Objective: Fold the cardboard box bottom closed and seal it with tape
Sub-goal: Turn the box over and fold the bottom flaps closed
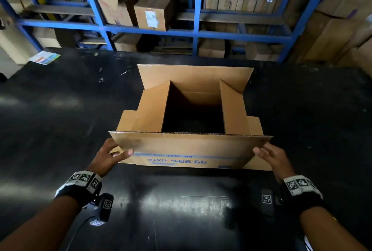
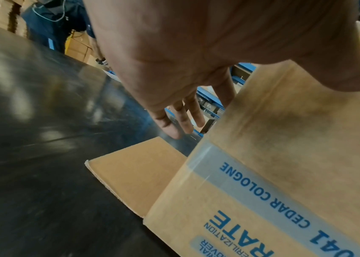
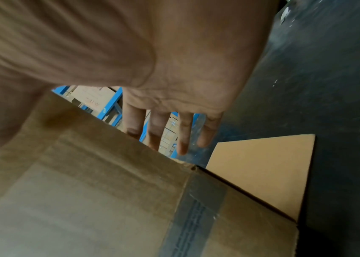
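Note:
A brown cardboard box [image 1: 193, 97] stands open-side up on the black table [image 1: 60, 129], with blue print upside down on its near wall. Its two short flaps [image 1: 153, 107] lean inward, and the far flap [image 1: 193, 75] stands up. My left hand [image 1: 112, 152] holds the left corner of the near flap [image 1: 191, 146], thumb on the outer face and fingers [image 2: 187, 118] behind. At the right corner my right hand [image 1: 269, 154] holds the same flap [image 3: 86, 173], with its fingers [image 3: 183, 135] reaching past the edge. Lower flaps [image 2: 135, 173] lie flat on the table. I see no tape roll.
Blue metal shelving [image 1: 197, 8] loaded with cartons runs along the table's far side. A colourful booklet [image 1: 45, 57] lies at the far left corner. A person in dark clothing [image 2: 53, 26] stands beyond the table's left end. Stacked cartons fill the right side.

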Demonstrator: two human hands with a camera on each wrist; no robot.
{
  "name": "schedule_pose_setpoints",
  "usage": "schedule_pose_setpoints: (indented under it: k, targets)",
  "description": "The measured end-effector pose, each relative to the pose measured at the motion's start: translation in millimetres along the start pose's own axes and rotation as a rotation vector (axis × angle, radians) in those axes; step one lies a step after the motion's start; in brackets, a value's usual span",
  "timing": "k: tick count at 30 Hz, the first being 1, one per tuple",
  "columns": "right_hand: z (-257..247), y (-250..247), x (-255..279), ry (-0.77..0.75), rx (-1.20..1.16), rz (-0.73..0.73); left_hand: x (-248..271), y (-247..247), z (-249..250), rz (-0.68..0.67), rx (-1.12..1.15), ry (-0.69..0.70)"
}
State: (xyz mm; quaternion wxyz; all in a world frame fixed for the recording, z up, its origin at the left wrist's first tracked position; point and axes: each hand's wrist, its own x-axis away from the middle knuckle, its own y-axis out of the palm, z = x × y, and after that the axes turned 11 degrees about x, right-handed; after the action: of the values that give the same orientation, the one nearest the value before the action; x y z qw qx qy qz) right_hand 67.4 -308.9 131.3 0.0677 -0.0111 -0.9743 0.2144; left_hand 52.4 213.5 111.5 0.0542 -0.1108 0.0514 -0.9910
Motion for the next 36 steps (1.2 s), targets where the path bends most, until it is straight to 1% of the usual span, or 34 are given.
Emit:
schedule_pose_setpoints:
  k: [3,5,7,9,10,13,14,15,17,19,20,21,23,26,28,30,32,34,36]
  targets:
    - [2,2,-12,0.005,0.007,-0.021,-7,11,10,-0.047,-0.001,-0.026]
    - [0,7,-18,0.023,0.035,-0.096,-12,22,15,-0.076,-0.003,-0.02]
    - [0,14,-24,0.038,0.127,-0.142,-20,28,13,-0.069,-0.012,-0.043]
    - [3,18,-30,0.046,0.159,-0.088,-24,32,14,-0.035,-0.032,-0.086]
    - [4,19,-34,0.061,0.158,-0.037,-27,32,15,-0.001,-0.044,-0.098]
    - [2,22,-41,0.122,0.16,0.168,-35,30,9,0.143,-0.124,-0.075]
    - [3,23,-43,0.134,0.171,0.212,-36,30,7,0.182,-0.149,-0.058]
    - [3,25,-43,0.128,0.193,0.218,-35,34,8,0.2,-0.178,-0.03]
    - [9,31,-44,0.072,0.315,0.141,-36,42,6,0.166,-0.267,0.047]
    - [19,40,-45,0.012,0.47,0.022,-41,47,-1,0.074,-0.409,0.095]
    - [23,44,-45,0.007,0.524,-0.022,-44,47,-6,0.039,-0.444,0.09]
    - [26,48,-46,0.015,0.553,-0.04,-46,47,-9,0.015,-0.456,0.05]
    - [25,50,-48,0.05,0.552,-0.029,-49,47,-13,0.005,-0.46,-0.01]
    - [10,43,-63,0.098,0.584,0.01,-49,48,-16,0.016,-0.464,0.014]
    - [-12,34,-81,0.143,0.583,0.1,-49,45,-18,0.012,-0.475,0.03]
    - [-40,25,-102,0.1,0.546,0.211,-49,43,-20,0.014,-0.479,0.042]
    - [-66,16,-124,0.022,0.53,0.261,-48,44,-18,0.024,-0.488,0.088]
    - [-84,10,-143,-0.026,0.563,0.217,-49,46,-15,0.047,-0.476,0.12]
    - [-86,6,-156,-0.096,0.693,0.123,-51,46,-11,0.071,-0.472,0.097]
